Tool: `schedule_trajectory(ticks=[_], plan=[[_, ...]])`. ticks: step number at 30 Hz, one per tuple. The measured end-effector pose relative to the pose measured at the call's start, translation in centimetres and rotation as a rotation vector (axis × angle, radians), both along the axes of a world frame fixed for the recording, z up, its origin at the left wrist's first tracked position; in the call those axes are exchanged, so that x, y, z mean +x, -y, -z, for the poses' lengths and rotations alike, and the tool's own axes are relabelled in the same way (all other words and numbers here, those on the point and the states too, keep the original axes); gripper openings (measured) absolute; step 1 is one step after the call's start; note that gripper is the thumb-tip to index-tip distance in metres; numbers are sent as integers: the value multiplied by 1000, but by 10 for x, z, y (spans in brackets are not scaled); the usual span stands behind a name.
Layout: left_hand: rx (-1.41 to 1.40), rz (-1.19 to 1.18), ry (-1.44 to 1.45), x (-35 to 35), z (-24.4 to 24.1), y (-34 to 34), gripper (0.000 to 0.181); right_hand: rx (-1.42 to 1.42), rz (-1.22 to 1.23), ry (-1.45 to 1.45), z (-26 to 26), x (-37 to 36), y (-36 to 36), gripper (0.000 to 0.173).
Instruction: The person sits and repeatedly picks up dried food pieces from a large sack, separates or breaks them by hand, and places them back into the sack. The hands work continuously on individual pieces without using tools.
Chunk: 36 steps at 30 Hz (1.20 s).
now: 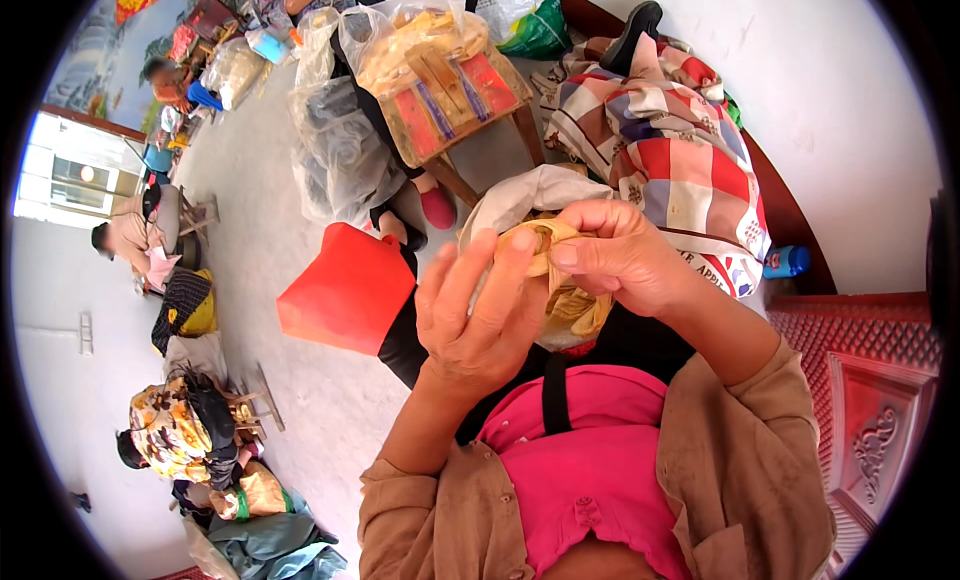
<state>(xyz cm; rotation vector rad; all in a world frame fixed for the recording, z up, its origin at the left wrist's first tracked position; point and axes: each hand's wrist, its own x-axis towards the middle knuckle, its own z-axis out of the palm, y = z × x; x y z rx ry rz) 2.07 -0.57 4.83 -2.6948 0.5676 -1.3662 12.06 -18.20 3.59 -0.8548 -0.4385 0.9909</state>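
My left hand (484,310) is raised before my chest with its fingers spread, steadying the near side of a pliable yellow piece (544,239). My right hand (630,257) pinches the same piece between thumb and fingers. The piece looks like folded cloth or thin sheet; its material is unclear. Below the hands, a white cloth bag (536,186) in my lap holds more yellow pieces (581,308). Part of the held piece hides behind my left fingers. A red panel-like sheet (349,291) rests by my left leg.
A wooden stool (427,149) ahead bears a plastic bag of yellow pieces (431,44) and a wooden block (439,74). A checked cloth bundle (675,152) lies to the right, beside a blue bottle (786,262). A clear plastic bag (337,145) stands near someone's feet. Several people sit along the left.
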Motion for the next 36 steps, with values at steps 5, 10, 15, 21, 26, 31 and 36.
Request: schedule_trajectory(ticks=[5, 10, 15, 21, 26, 31, 36], plan=[[-353, -22, -62, 0, 11, -8, 14, 4, -46, 194, 4, 6, 2, 11], [-584, 105, -247, -5, 18, -16, 10, -185, 78, 267, 7, 8, 6, 14], [-123, -33, -248, -13, 12, 8, 9, -158, 175, 397, 21, 3, 0, 30], [-950, 177, -828, -6, 28, -2, 17, -113, 42, 331, 28, -5, 2, 39], [-1597, 206, -1040, -5, 25, -7, 17, -350, 117, 890, 19, 1, 3, 38], [-1956, 311, -797, -10, 31, -29, 15, -327, 141, 652, 20, 14, 29, 40], [-1864, 293, -841, -5, 48, -33, 18, -365, 233, 1237, 48, 21, 21, 22]])
